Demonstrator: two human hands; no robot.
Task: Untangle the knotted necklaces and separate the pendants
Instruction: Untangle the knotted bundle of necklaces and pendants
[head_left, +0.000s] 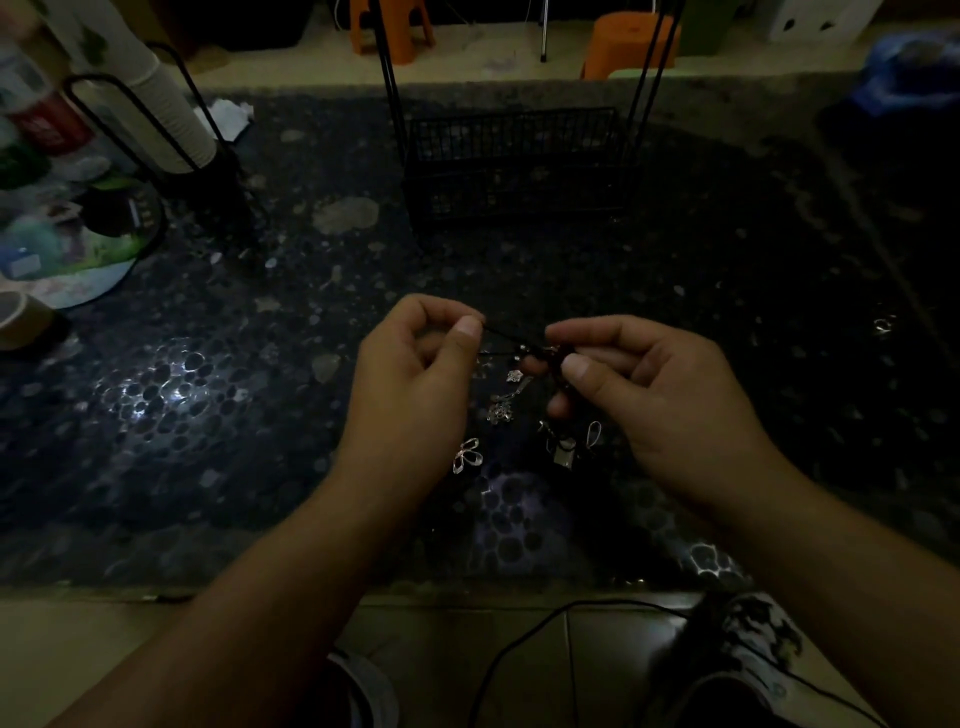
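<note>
My left hand (415, 374): thumb and forefinger pinch one end of the thin black necklace cord (506, 338).
My right hand (654, 384): pinches the cord's knotted bunch, other fingers curled.
Cord: stretched between my hands, above the dark pebble-patterned tabletop (234, 415).
Small silver pendants (501, 408): dangling below the knot.
Silver petal-shaped pendant (466, 455): near my left wrist; resting or hanging, I cannot tell.
Black wire basket (514, 166): well behind.

Glossy pebbled tabletop (208, 395), shiny metal pendants (467, 456), matt black wire basket (511, 166).
</note>
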